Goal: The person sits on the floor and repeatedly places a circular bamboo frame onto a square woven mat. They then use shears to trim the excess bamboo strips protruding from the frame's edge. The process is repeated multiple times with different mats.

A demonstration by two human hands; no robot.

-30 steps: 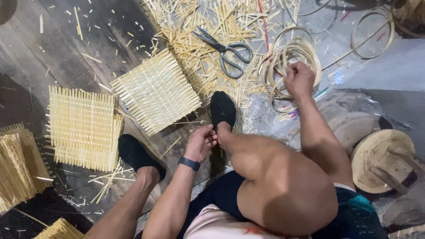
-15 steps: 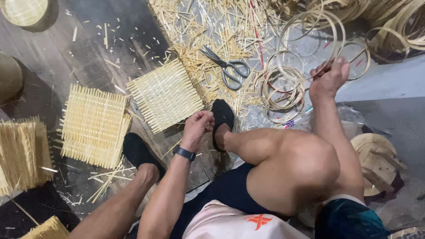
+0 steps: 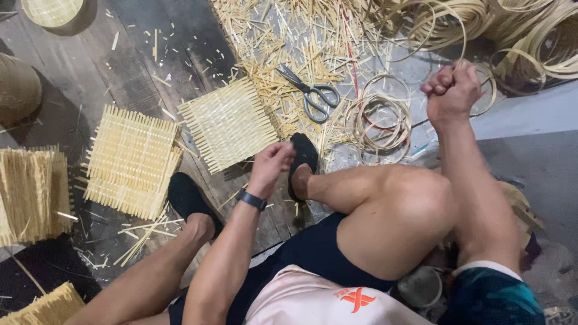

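right hand (image 3: 453,91): raised at far right, fingers clenched into a fist around a thin pale cane strip (image 3: 460,36) that arcs up and away from it.
left hand (image 3: 272,164): held low at centre, just beside the black slip-on shoe (image 3: 303,157) of the right foot; fingers are curled inward, whether anything is pinched cannot be told.
cane strip: one end is gripped in the right fist, the rest loops toward the far coils.
coiled cane hoops (image 3: 380,120): laid flat on the floor between the two hands, left of the right fist.
grey metal scissors (image 3: 313,93): laid on the straw-coloured offcut litter (image 3: 283,36), far of the left hand, blades closed.
square woven cane mat (image 3: 229,123): placed on the dark plank floor (image 3: 120,60), just left of the left hand.
second woven mat (image 3: 131,161): placed further left, near the other black shoe (image 3: 188,197).
wrist: a dark watch band (image 3: 251,200) is worn on the left arm.
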